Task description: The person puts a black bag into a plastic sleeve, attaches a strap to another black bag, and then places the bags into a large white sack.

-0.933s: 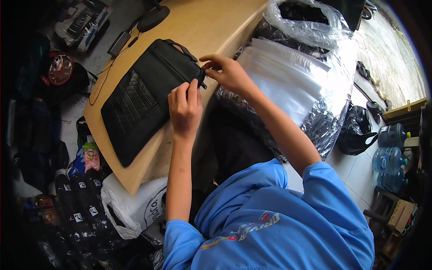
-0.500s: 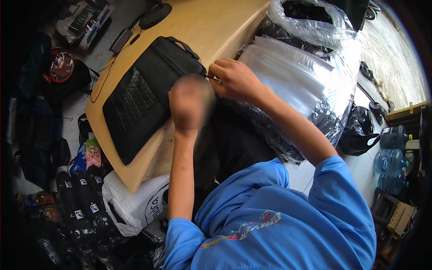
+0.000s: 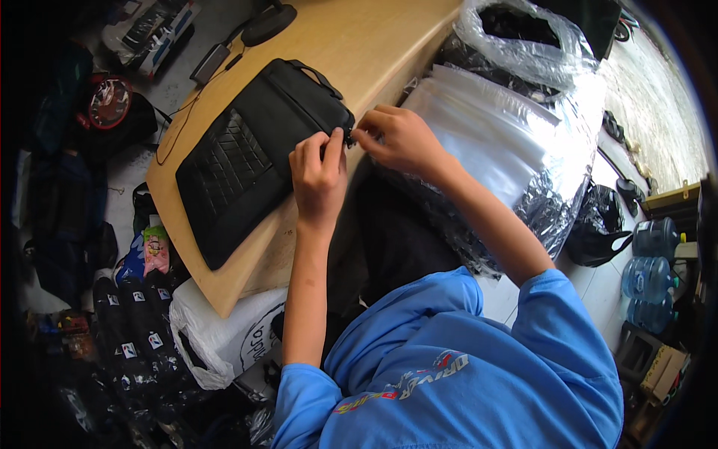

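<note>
A flat black laptop bag (image 3: 288, 97) with a quilted panel and a carry handle lies slantwise on the light wooden table (image 3: 381, 45). At its near right corner, my left hand (image 3: 318, 179) has its fingers curled and pinches the bag's edge. My right hand (image 3: 404, 142) meets it there, thumb and fingers pressed together. Between the fingertips shows a small dark fitting (image 3: 350, 139), too small to name. The fingers partly hide that corner.
To the right is a large plastic-wrapped bundle with clear plastic sheets (image 3: 479, 120) on top. A white plastic bag (image 3: 224, 322) sits below the table's near corner. Water jugs (image 3: 649, 277) stand at far right. Wrapped black goods (image 3: 134, 329) crowd the lower left. A lamp base (image 3: 269, 24) rests at the back.
My left hand has turned and shifted slightly, and its fingers now reach the bag's corner. My right hand has moved a little right and down, staying beside that corner.
</note>
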`<state>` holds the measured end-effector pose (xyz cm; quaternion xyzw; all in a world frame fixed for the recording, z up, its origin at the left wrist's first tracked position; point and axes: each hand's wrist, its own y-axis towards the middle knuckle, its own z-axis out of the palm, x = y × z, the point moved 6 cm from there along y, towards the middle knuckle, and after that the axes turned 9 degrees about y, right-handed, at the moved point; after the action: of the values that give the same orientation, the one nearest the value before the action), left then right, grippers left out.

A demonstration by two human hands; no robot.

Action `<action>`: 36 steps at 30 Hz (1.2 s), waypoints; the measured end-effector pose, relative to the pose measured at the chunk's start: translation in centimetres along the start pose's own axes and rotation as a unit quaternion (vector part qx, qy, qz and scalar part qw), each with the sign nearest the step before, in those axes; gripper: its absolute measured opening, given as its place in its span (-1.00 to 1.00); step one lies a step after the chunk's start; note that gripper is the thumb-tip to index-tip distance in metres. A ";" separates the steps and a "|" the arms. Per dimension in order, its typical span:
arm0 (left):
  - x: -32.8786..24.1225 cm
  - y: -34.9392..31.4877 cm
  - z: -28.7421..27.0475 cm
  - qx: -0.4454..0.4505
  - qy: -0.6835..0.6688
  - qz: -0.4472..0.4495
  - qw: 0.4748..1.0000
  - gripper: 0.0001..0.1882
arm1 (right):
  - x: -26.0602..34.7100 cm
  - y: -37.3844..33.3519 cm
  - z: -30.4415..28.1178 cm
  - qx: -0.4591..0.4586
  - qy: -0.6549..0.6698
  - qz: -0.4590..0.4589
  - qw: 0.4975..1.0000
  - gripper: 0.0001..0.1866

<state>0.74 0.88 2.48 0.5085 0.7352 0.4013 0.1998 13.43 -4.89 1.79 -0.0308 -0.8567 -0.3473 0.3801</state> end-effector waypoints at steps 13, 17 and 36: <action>4.4 0.9 1.9 0.159 0.027 -0.023 0.987 -0.58 | -7.9 -7.1 -7.7 0.005 -0.217 0.248 0.944 -0.67; 3.8 2.1 1.4 0.119 0.017 0.011 0.993 -0.67 | -9.1 -9.5 -10.5 -0.044 -0.254 0.238 0.936 -0.59; -11.8 -3.4 9.6 0.232 -0.357 -0.101 0.899 -0.76 | -15.6 -8.4 -20.1 -0.065 -0.331 0.189 0.922 -0.85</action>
<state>10.26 -6.65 -7.34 0.5721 0.7346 -0.0111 0.3646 34.47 -20.42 -4.03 -0.3303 -0.8874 -0.2938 0.1304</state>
